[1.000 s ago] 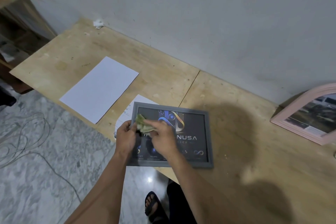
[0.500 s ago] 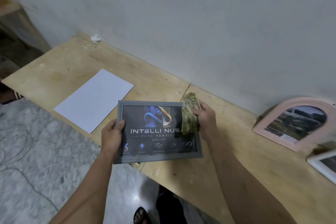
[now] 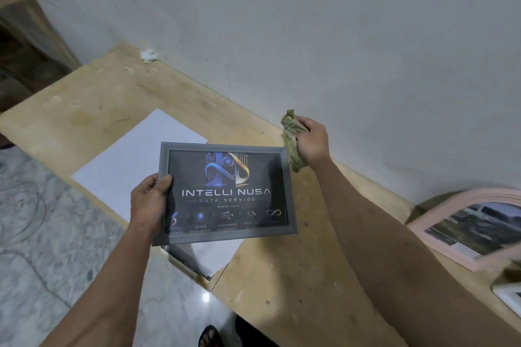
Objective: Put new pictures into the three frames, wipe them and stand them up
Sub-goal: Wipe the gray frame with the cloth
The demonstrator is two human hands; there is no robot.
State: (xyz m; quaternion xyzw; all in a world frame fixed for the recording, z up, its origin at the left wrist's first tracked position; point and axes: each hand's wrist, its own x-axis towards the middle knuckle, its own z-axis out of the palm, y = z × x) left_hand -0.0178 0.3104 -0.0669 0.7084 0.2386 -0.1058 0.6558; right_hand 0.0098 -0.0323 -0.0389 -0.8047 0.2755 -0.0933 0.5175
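A grey picture frame (image 3: 225, 234) with a dark "INTELLI NUSA" print is held up above the table's front edge, face toward me. My left hand (image 3: 150, 200) grips its left side, thumb on the front. Up and to the right of the frame's top right corner, my right hand (image 3: 311, 142) grips a crumpled green cloth (image 3: 291, 139), which is off the glass. A pink arched frame (image 3: 439, 229) with a photo leans against the wall at the right. A white frame's corner (image 3: 507, 294) shows at the right edge.
The plywood table (image 3: 282, 276) runs along a white wall. A white sheet of paper (image 3: 132, 166) lies on it behind the frame, and another sheet (image 3: 208, 256) lies below the frame. A white scrap (image 3: 148, 55) sits by the wall. Marble floor is at left.
The frame has been lifted off the table and raised toward me. My right hand has drawn the cloth across the glass and off past the top right corner.
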